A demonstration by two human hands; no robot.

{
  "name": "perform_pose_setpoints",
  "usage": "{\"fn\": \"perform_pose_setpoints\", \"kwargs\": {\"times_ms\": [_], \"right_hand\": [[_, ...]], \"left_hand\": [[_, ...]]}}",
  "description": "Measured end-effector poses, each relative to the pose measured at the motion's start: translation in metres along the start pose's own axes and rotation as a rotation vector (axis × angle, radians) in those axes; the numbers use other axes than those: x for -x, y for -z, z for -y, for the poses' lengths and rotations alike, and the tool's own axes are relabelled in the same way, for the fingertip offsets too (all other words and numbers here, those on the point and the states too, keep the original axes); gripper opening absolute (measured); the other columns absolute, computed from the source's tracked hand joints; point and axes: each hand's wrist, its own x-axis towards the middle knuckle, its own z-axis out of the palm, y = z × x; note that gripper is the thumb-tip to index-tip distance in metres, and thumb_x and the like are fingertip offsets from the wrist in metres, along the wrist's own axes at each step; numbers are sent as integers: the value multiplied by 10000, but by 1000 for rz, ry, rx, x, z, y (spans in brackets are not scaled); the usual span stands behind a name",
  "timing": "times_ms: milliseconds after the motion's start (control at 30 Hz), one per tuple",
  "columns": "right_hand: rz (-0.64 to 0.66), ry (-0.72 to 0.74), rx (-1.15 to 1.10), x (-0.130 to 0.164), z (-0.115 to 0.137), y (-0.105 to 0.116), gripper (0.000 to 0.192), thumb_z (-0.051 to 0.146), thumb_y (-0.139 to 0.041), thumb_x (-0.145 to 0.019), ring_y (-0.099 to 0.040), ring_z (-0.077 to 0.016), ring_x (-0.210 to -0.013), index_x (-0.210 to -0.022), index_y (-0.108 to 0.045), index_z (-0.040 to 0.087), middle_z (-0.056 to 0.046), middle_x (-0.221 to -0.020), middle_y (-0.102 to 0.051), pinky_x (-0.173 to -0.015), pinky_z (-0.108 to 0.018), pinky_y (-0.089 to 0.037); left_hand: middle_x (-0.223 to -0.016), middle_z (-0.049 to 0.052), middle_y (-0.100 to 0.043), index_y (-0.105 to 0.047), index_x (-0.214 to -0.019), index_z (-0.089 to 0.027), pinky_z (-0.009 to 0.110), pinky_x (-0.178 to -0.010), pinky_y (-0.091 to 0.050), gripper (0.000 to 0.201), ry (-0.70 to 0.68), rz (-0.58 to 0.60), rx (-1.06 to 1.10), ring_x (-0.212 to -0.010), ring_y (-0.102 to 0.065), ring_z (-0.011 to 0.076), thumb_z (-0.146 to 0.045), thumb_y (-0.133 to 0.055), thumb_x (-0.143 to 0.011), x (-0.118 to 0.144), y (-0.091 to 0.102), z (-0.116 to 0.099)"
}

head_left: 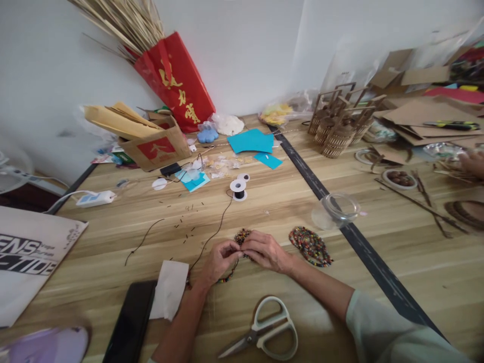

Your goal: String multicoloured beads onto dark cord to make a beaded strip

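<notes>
My left hand [222, 260] and my right hand [266, 251] meet above the table, fingertips pinched together on a strand of small multicoloured beads [242, 235]. Part of the strand bunches up behind the fingers, and another part hangs in a curve below my left hand. The exact point they pinch is too small to make out. A thin black cord [210, 237] runs from a white spool [238, 187] down toward my left wrist. Right of my hands lies a coiled heap of similar beads [310, 246]. White-handled scissors [274, 328] rest nearer to me, blades pointing left.
A black phone [130, 322] and white paper [170, 290] lie by my left forearm. A clear round container [340, 207] stands beyond the bead heap. Farther back are a cardboard box [153, 146], a red bag [176, 83] and small woven baskets [336, 136]. Another person's hand [473, 164] shows far right.
</notes>
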Motion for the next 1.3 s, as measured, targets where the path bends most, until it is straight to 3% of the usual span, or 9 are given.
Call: {"fn": "perform_pose_setpoints", "kwargs": {"times_ms": [333, 600, 867, 1100, 1300], "right_hand": [[36, 3, 202, 2, -1, -4, 212, 341, -496, -951, -487, -180, -732, -829, -533, 172, -49, -758, -550, -674, -299, -420], [77, 65, 302, 2, -1, -7, 246, 245, -410, -979, -478, -178, -719, -756, -494, 184, -42, -736, -526, -698, -304, -412], [69, 50, 260, 3, 1, -5, 250, 200, -338, -984, -455, -185, -713, -771, -467, 190, -47, -745, -510, -682, -304, -405], [103, 65, 240, 2, 4, -3, 241, 204, -336, -984, -455, -188, -729, -789, -476, 186, -60, -771, -516, -675, -301, -402], [127, 90, 190, 3, 5, -2, 223, 205, -341, -990, -480, -189, -759, -828, -493, 179, -65, -792, -529, -704, -308, -419]], "left_hand": [[-660, 4, -574, -613, -707, -152, 223, -616, -424, 209, -66, -4, -39, -642, -509, 121, -350, -676, -732, 0, 0, 5], [-649, -5, -543, -589, -719, -153, 212, -590, -402, 233, -42, 38, -17, -632, -488, 113, -361, -695, -721, 0, -3, 7], [-606, -28, -491, -574, -722, -155, 200, -559, -373, 221, -53, 53, -62, -594, -452, 98, -357, -660, -742, 1, -3, 9], [-636, -14, -518, -575, -702, -145, 204, -556, -370, 250, -23, 114, -30, -593, -458, 95, -360, -703, -703, 5, 2, -4], [-679, 5, -564, -609, -724, -128, 205, -568, -371, 233, 22, 161, -50, -604, -481, 97, -331, -714, -678, 8, 10, -3]]}}
